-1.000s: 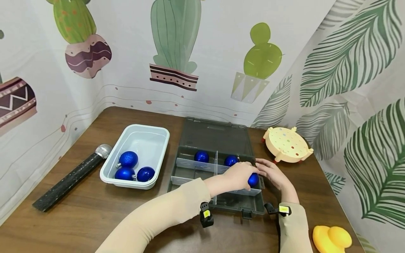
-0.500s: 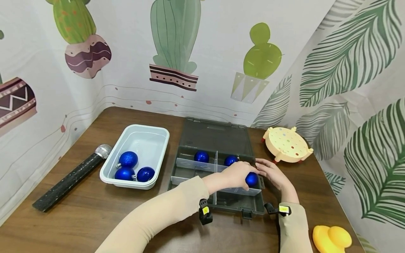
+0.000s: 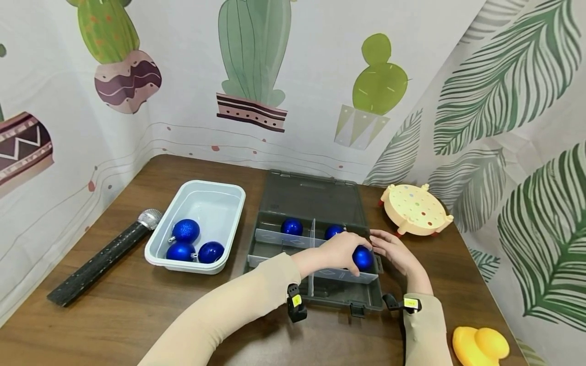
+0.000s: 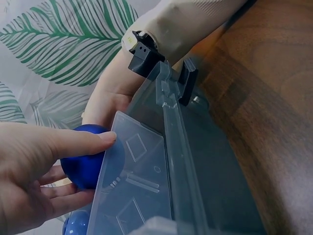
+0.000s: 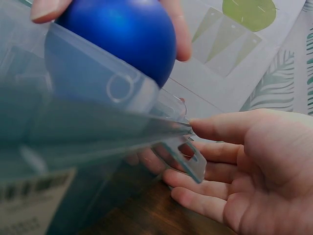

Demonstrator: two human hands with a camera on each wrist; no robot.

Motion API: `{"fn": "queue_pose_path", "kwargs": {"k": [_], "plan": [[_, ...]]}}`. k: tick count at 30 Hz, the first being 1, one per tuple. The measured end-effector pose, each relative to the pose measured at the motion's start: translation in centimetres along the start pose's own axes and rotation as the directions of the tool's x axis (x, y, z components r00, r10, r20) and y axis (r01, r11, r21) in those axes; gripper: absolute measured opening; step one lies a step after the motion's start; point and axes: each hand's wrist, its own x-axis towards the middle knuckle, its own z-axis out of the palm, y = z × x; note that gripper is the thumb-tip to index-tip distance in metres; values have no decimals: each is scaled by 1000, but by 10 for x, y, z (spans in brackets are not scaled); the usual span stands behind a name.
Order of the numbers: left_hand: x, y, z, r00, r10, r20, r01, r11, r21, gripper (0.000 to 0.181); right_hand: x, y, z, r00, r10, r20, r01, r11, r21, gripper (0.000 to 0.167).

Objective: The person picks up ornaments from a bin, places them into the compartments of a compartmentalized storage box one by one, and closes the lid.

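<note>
My left hand [image 3: 341, 250] reaches over the grey see-through compartment box [image 3: 336, 300]. Its thumb and fingers hold a blue Christmas ball [image 3: 363, 258] from opposite sides, in the middle compartment on the right. In the left wrist view the thumb lies by the top edge of a clear divider [image 4: 139, 147] that stands against the ball [image 4: 80, 169]. My right hand [image 3: 397, 255] touches the box's right side with relaxed fingers; in the right wrist view its thumb meets the rim beside a clip [image 5: 188, 159]. Two more blue balls [image 3: 291, 226] [image 3: 334, 232] sit in the back compartments.
Left of the box stands a white tray [image 3: 235, 213] with three blue balls [image 3: 185, 231]. A microphone [image 3: 107, 259] lies beyond it. A cream dotted toy [image 3: 415, 209] is at the back right, and a yellow rubber duck [image 3: 478, 345] at the front right.
My left hand has shifted slightly left with the blue ball, and more of the ball shows. My right hand has stayed at the side of the box.
</note>
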Motion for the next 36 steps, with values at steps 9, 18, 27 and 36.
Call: {"fn": "queue_pose_path", "kwargs": {"k": [9,18,27,36], "plan": [[-2,-4,1,1000,17,0,-17,1000,6,68,1,-1,0,1000,-15,6,15,1000,20,58],[-8,-9,-3,995,74,61,-73,997,-24,70,3,2,-1,1000,-13,-11,13,1000,9,57],[-34,-19,-28,985,103,135,-101,995,-21,62,1,-1,0,1000,-4,-10,4,1000,26,56],[-74,-52,-74,977,209,35,-202,969,-139,45,2,-1,2,1000,2,-12,-2,1000,14,58]]}}
